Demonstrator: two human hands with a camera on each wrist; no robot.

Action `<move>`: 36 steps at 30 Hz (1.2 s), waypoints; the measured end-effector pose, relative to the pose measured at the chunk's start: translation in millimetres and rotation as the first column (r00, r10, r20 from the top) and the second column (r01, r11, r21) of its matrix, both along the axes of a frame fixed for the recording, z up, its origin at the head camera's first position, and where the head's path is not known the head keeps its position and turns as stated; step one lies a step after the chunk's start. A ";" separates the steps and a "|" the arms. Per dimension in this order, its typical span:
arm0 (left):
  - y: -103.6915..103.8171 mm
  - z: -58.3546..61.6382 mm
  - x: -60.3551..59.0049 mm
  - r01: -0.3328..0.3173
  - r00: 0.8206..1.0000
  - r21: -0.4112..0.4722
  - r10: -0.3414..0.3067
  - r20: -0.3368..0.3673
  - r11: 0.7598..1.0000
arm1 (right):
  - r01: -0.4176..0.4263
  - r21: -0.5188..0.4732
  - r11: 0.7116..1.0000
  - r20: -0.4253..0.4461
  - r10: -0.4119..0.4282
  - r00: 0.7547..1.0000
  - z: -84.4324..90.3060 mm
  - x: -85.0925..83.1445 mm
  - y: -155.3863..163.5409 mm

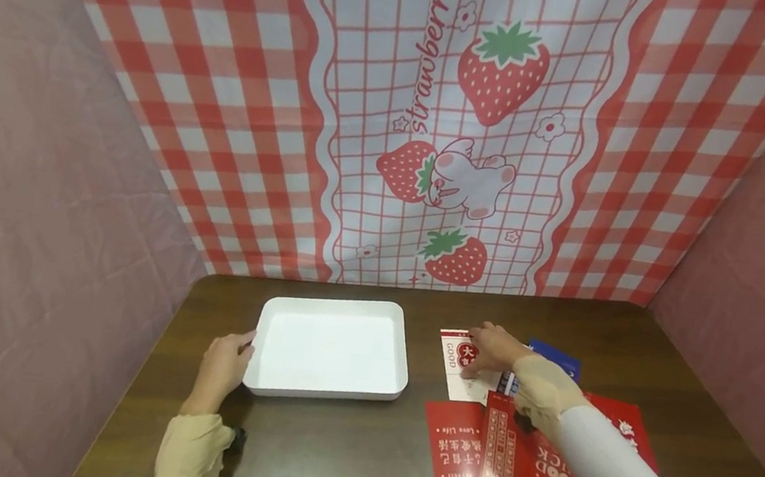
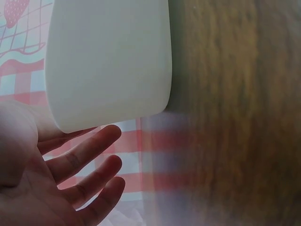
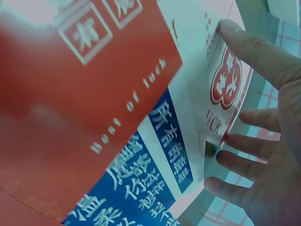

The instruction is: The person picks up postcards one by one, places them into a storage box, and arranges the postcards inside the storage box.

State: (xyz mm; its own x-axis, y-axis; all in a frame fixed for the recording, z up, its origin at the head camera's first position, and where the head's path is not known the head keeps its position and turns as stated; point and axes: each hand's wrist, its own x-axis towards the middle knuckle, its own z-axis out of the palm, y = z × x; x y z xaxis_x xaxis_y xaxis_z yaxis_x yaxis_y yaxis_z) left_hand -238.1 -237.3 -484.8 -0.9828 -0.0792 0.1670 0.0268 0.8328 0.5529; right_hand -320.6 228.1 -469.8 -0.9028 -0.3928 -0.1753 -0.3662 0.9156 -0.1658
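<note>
A white printed card [image 1: 456,366] lies on the worktop [image 1: 325,450] beneath the right hand [image 1: 498,350], its fingers spread. Overlapping red cards [image 1: 459,472] and a blue card [image 1: 560,360] lie near. The left hand [image 1: 222,368], fingers extended, touches the white tray's [image 1: 329,348] left end. Strawberry-print cloth [image 1: 356,220] hangs behind.

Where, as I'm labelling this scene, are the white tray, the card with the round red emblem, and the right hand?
white tray [image 1: 329,348]: head view, on its bare inner floor
card with the round red emblem [image 1: 450,368]: head view, on its pale printed face
right hand [image 1: 500,349]: head view, on its back
</note>
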 end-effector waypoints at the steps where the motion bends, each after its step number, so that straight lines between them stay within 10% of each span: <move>1: -0.1 -0.4 0.0 -0.001 1.000 0.006 0.001 0.002 1.000 | 0.000 -0.008 1.000 0.004 0.000 1.000 0.4 -0.7 0.3; 36: -1.5 0.8 2.6 0.009 1.000 -0.011 -0.009 -0.007 1.000 | 0.093 -0.073 0.993 -0.068 -0.098 0.993 -3.9 -7.1 3.9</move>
State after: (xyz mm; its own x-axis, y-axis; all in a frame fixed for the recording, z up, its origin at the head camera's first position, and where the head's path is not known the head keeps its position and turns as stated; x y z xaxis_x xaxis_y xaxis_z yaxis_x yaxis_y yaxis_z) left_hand -235.5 -238.7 -484.0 -0.9821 -0.0690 0.1750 0.0380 0.8383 0.5438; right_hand -327.7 232.0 -473.6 -0.9460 -0.3131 -0.0843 -0.2907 0.9341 -0.2072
